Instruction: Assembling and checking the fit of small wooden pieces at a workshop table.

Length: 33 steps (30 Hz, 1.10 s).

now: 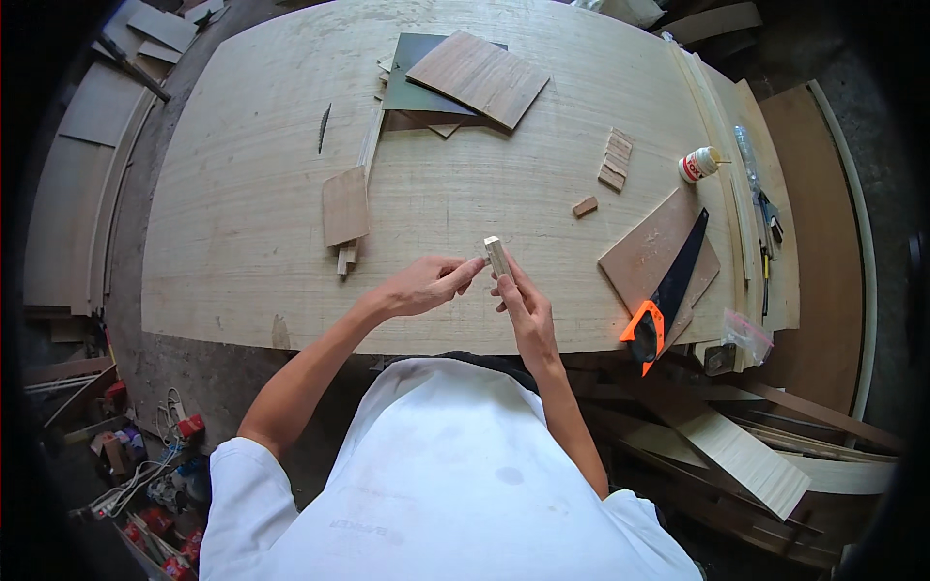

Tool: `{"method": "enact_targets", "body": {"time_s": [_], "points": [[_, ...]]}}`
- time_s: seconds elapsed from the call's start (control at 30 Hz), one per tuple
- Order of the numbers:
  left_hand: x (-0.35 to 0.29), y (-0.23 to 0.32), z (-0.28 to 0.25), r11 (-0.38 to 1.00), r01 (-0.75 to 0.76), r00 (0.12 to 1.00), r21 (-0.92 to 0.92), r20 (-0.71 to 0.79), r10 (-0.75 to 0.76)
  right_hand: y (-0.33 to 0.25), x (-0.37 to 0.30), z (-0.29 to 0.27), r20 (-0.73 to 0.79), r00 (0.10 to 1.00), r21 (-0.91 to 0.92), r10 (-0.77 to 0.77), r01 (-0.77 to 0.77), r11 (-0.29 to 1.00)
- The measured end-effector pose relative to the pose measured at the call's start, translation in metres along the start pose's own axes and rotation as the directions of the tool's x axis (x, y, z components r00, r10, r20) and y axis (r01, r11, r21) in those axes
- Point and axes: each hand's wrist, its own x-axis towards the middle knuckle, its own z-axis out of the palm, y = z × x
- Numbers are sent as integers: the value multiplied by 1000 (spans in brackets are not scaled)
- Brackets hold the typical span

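In my right hand (pixel 528 315) is a short pale wooden block (pixel 497 258), held nearly upright between thumb and fingers above the near part of the worktable. My left hand (pixel 426 284) is closed, its thumb and forefinger pinched together against the block's left side. Whatever sits between those fingertips is too small to make out. A small brown wood piece (pixel 585 206) lies beyond my right hand. To the right, a handsaw (pixel 678 271) with an orange and black handle rests across a square brown board (pixel 639 254) dusted with shavings.
Left of my hands a small board (pixel 346 208) lies on thin strips. Stacked panels (pixel 480 77) sit at the far middle. A white glue bottle (pixel 696 165) and grooved wood piece (pixel 616 158) lie right. Long strips (pixel 722 165) line the right edge; offcuts (pixel 736 445) clutter the floor.
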Motion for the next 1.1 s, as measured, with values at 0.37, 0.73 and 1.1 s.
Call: {"method": "enact_targets", "body": {"time_s": [0.37,0.73,1.1], "points": [[-6,18,-2,997,-27,1000,66,7,27,-19,-4,10,-60,992,-24,-110,108,994],[-9,47,-2,992,-69,997,109,23,67,-11,2,-3,-98,989,-39,-110,107,994],[3,44,-2,949,-45,996,-311,54,65,-13,10,-6,-133,991,-26,27,-30,999]]}}
